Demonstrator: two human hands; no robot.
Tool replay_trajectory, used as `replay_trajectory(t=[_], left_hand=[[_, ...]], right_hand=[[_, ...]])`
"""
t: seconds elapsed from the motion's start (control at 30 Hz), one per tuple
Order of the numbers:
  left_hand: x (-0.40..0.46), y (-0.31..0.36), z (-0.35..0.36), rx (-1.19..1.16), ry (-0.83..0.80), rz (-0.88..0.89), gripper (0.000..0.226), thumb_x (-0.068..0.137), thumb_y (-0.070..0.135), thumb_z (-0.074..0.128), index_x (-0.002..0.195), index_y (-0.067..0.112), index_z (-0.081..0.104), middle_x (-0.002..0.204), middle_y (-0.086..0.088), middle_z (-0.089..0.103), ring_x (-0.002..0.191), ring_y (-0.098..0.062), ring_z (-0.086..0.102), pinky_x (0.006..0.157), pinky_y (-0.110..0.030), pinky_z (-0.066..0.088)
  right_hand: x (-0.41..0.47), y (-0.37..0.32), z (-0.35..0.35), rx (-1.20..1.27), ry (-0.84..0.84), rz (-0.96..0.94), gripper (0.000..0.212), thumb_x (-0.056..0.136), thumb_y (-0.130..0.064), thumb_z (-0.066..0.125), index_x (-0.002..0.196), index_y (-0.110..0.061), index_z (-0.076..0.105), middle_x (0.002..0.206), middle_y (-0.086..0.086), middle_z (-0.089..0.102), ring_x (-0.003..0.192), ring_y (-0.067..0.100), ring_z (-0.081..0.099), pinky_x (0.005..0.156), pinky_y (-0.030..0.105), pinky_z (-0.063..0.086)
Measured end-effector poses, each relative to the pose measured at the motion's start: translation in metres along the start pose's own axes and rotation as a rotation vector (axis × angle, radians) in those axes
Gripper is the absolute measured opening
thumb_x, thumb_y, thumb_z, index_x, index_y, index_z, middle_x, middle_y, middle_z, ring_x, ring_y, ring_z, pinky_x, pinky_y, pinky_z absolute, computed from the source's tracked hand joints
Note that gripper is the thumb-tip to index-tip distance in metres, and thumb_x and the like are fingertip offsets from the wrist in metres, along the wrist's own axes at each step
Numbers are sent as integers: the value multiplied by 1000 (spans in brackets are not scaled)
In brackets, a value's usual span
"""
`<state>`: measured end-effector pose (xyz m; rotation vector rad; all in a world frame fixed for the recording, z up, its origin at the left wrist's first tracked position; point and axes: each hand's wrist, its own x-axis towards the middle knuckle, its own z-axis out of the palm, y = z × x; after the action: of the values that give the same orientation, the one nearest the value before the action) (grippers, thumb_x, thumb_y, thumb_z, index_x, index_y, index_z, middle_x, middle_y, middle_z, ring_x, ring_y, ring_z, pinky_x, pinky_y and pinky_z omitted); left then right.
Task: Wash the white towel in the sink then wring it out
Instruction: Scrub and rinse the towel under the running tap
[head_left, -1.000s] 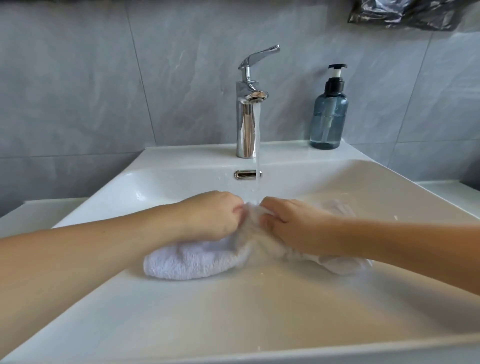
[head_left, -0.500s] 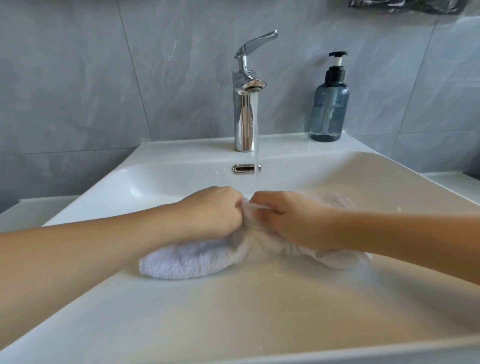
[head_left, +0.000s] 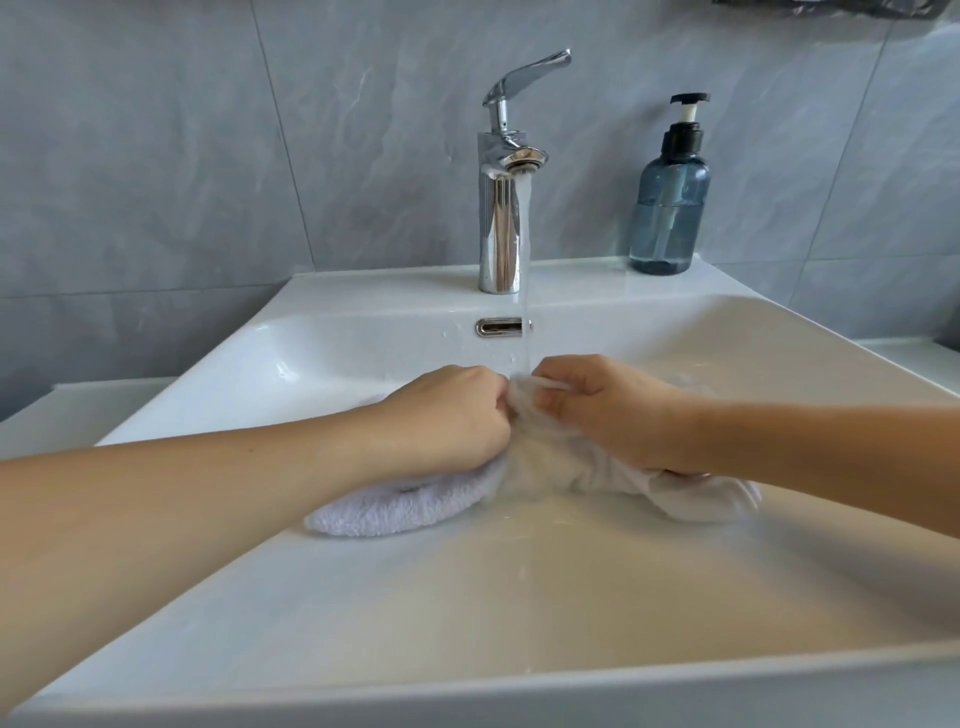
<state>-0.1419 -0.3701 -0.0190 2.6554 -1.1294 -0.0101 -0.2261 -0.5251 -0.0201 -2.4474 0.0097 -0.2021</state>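
Head cam: L hand (head_left: 452, 415) & R hand (head_left: 602, 410) fists clench towel (head_left: 395, 506) mid; long axis runs left-right, ends trailing outward past both grips.

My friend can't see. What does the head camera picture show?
Two hands, left hand and right hand, grip a wet white towel in a white sink under running water from a chrome tap. A blue soap bottle stands behind.

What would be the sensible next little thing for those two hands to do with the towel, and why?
Probably rub the bunched middle of the white towel between both fists under the stream. The left hand and right hand grip it close together, water from the tap lands between them, and the towel's left end looks fluffy, maybe dry.
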Motion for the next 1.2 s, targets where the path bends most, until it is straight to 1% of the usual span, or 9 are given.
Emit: replay_trajectory(t=[0.3,0.4,0.5,0.6,0.73,0.8,0.9,1.03,1.2], left_hand=[[11,-19,-29,-169,-279,-139,44,89,47,65,111,23,35,89,0,49,74,-17,43,65,-32,36],[1,-20,-48,162,-359,-185,47,82,42,69,107,23,34,88,3,50,73,-17,47,61,-31,37],[2,-16,-49,198,-219,-75,14,92,30,52,89,18,48,88,0,52,74,-19,45,62,-32,34],[14,-9,-53,-292,133,-97,23,95,20,44,72,17,43,68,0,41,63,-21,34,55,-30,23],[26,5,-36,-618,278,-168,32,98,17,44,67,19,47,66,5,41,66,-20,37,57,-28,28],[20,13,-14,-642,252,-129,20,100,18,44,92,24,62,87,7,61,80,-20,54,68,-26,42],[5,8,7,-396,142,-72,39,97,34,48,134,31,34,128,8,45,115,-20,47,89,-30,36],[10,-4,11,36,153,2,26,101,38,40,121,22,38,123,-3,45,114,-28,52,90,-37,42],[24,-9,-1,207,64,-11,19,102,35,38,98,16,37,111,-11,59,98,-33,58,75,-39,44]], right_hand=[[12,7,-9,-237,113,197,22,104,-29,37,91,-20,52,92,0,55,84,20,50,70,31,34],[14,15,-15,-284,166,258,23,103,-26,35,101,-13,53,99,6,58,89,26,52,74,35,40],[9,11,-31,-416,165,192,26,95,-11,36,114,-18,53,115,8,60,99,29,56,86,41,48],[-1,-4,-37,-424,-34,63,59,90,-12,46,145,-28,34,136,0,47,124,23,46,100,38,41],[0,-15,-18,-483,-296,47,34,91,-35,56,113,-24,33,97,-3,48,91,25,50,73,36,39],[10,-9,-17,-510,-215,108,33,96,-42,50,119,-19,43,101,-2,49,91,23,49,73,32,36],[21,13,-23,-471,33,132,31,98,-44,42,101,-18,58,95,1,61,85,23,54,68,33,40],[19,18,-15,-506,108,-4,34,101,-41,29,77,-23,45,80,0,55,76,27,53,65,36,40],[11,6,1,-446,-5,-167,19,101,-41,34,92,-25,38,91,0,50,85,27,52,78,38,40]])
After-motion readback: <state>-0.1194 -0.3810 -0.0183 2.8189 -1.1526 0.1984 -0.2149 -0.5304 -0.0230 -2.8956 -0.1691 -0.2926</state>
